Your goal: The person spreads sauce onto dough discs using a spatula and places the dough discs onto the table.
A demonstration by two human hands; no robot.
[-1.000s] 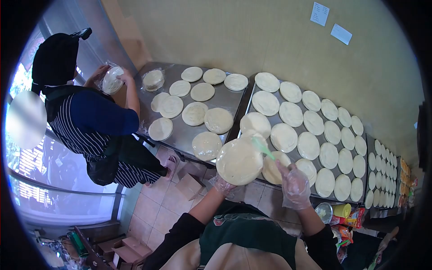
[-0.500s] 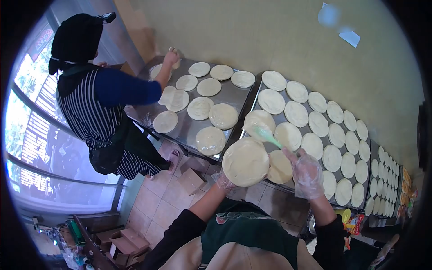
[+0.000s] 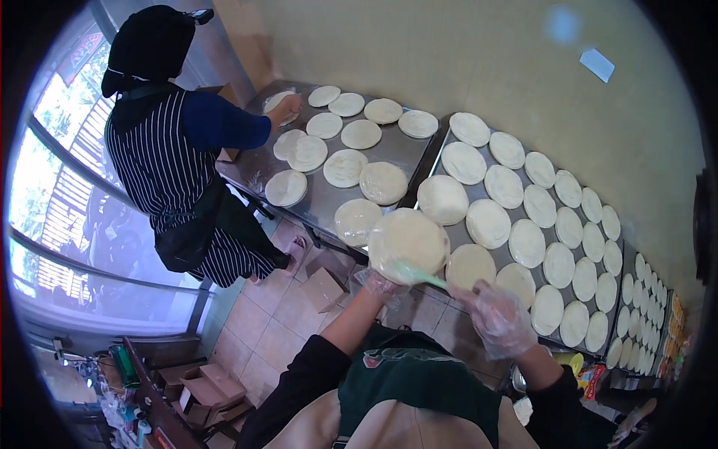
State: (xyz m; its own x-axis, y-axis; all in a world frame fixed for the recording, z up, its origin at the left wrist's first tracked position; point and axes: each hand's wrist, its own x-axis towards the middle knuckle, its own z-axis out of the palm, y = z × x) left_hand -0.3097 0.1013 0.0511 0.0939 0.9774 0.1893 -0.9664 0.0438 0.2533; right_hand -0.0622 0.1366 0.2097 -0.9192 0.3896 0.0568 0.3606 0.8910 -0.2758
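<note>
My left hand point(image 3: 380, 286), in a clear plastic glove, holds up a round thing full of or coated with pale cream point(image 3: 407, 236). Whether it is a bowl or a flat disc, I cannot tell. My right hand point(image 3: 499, 318), gloved too, is closed round the handle of a pale green spatula point(image 3: 420, 275). Its blurred head lies against the near edge of that cream. Just beyond are round, flat dough discs point(image 3: 470, 267) on a metal tray point(image 3: 479, 176), some with a shiny, smeared top.
At the left, a co-worker in a striped apron point(image 3: 153, 150) reaches over another metal table point(image 3: 250, 165) of dough discs. Further trays point(image 3: 627, 258) of discs run off to the right. Cardboard boxes point(image 3: 323, 289) stand on the tiled floor point(image 3: 254, 322).
My right hand has drawn the spatula down from a disc on the tray to the round thing in my left hand. The co-worker's hand has come lower, onto a disc.
</note>
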